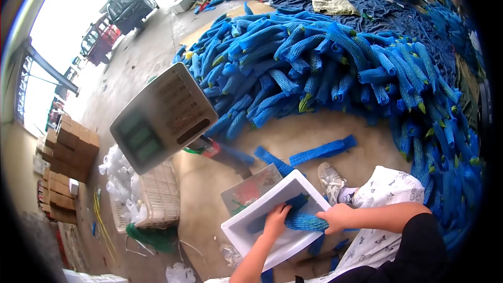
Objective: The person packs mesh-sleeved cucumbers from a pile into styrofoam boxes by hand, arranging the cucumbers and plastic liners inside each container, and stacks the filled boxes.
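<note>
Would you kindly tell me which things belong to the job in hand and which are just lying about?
Probably the job: left hand, right hand, netted bundle, white box, scale display, blue heap.
Probably lying about: cardboard boxes, crate, plastic bags, green netting.

Blk sleeve [422, 246], wht ptrnd trousers [387, 186]

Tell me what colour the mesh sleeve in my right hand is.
Blue: the mesh sleeve shows best in the head view.
</note>
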### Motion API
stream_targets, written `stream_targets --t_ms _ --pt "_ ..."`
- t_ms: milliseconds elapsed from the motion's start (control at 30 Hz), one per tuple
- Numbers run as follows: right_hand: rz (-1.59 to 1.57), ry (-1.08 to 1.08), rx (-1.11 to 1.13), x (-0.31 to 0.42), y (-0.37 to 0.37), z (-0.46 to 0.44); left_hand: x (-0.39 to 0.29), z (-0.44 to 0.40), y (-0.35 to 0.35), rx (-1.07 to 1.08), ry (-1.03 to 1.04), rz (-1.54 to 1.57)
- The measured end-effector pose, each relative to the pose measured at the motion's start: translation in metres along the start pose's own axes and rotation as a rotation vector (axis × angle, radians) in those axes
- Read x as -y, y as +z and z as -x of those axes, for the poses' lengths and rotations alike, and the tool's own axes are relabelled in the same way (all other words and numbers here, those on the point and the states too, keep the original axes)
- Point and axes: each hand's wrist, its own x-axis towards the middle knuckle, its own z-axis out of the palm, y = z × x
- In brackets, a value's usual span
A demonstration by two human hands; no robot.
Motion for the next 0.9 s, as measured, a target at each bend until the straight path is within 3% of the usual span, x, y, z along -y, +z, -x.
stream_targets --t_ms 67,100,300,400,500,533,567,600,667,733,867,900 --pt "-0.002 -0.029 0.000 -0.001 0.001 -0.002 -0.019 -0.013 -0.012 0.020 0.014 0.263" --pt "-0.005 -0.028 0.004 -0.001 0.001 -0.003 -0.014 -0.018 0.009 0.132 -0.002 0.227" --pt "-0.016 -0.021 0.014 -0.006 0.009 -0.008 -0.010 -0.031 0.025 0.329 -0.220 0.136" --pt "-0.036 -0.049 -0.031 -0.009 0.012 -0.005 0.010 -0.043 0.038 0.188 -0.180 0.061" --pt "-0.030 -0.045 -0.090 -0.006 0.003 0.000 0.003 -0.072 0.033 0.127 -0.544 0.287" --pt "-0.033 -0.052 -0.077 -0.005 0.001 -0.001 0.015 -0.059 0.052 0.100 -0.318 0.094" --pt "-0.021 -0.058 -0.108 -0.004 0.003 -0.002 -0.001 -0.052 0.034 0.248 -0.266 0.055" --pt "-0.033 -0.064 -0.098 -0.003 0.004 -0.004 -0.014 -0.038 0.024 0.232 -0.225 0.079" --pt "-0.024 -0.080 -0.046 0.001 0.004 -0.003 0.001 -0.009 0.032 0.154 -0.362 0.225" --pt "0.000 -0.089 -0.075 -0.003 0.002 -0.007 0.012 -0.007 0.034 0.127 -0.305 0.266" --pt "0.028 -0.043 0.017 -0.002 -0.005 -0.011 0.005 -0.038 0.030 0.109 -0.436 0.075" --pt "0.042 -0.050 0.021 -0.002 -0.009 -0.011 0.012 -0.042 0.031 0.152 -0.551 0.275"
